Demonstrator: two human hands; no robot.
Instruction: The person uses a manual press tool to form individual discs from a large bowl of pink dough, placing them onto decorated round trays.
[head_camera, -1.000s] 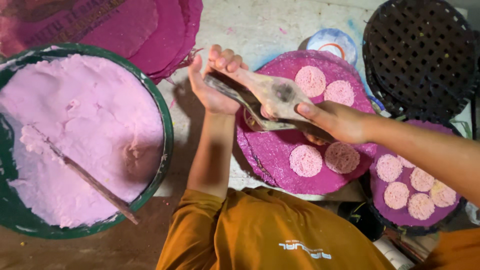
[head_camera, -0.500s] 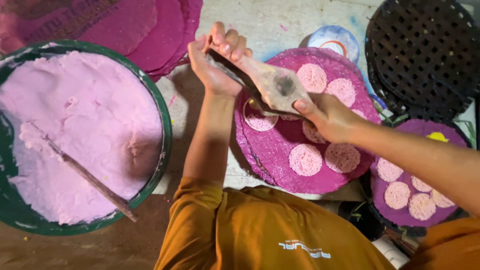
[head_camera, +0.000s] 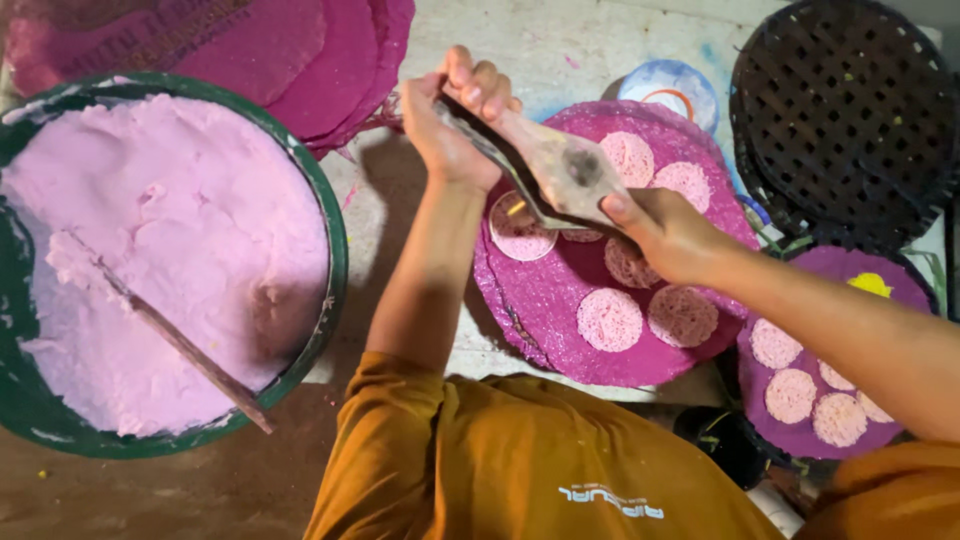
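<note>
The flat wooden paddle (head_camera: 560, 170) lies slanted between the two hands above the upper part of the nearer purple round tray (head_camera: 560, 300), its narrow end inside the left hand (head_camera: 450, 125) and its broad, dough-smeared end under the right hand (head_camera: 665, 232). The left hand is closed tight round the thin end, fingers curled over it at the tray's upper left edge; the right hand is partly closed, thumb pressed on the paddle's broad face and the other fingers wrapped beneath, so how far they close cannot be told. Under the paddle a pink dough disc (head_camera: 520, 228) sits on the tray, and about six discs in all show on this tray, some half hidden by the hands. A second purple tray (head_camera: 850, 275) at the lower right edge of the worktop carries four or five more discs. One big green basin (head_camera: 335, 260) full of pink dough stands at the left edge, with one long stick (head_camera: 180, 345) lying across the dough. A stack of bare purple trays (head_camera: 330, 50) lies at the top left corner, one dark woven basket (head_camera: 850, 110) at the top right corner, and one small blue-rimmed lid (head_camera: 672, 88) just beside it, between basket and paddle
</note>
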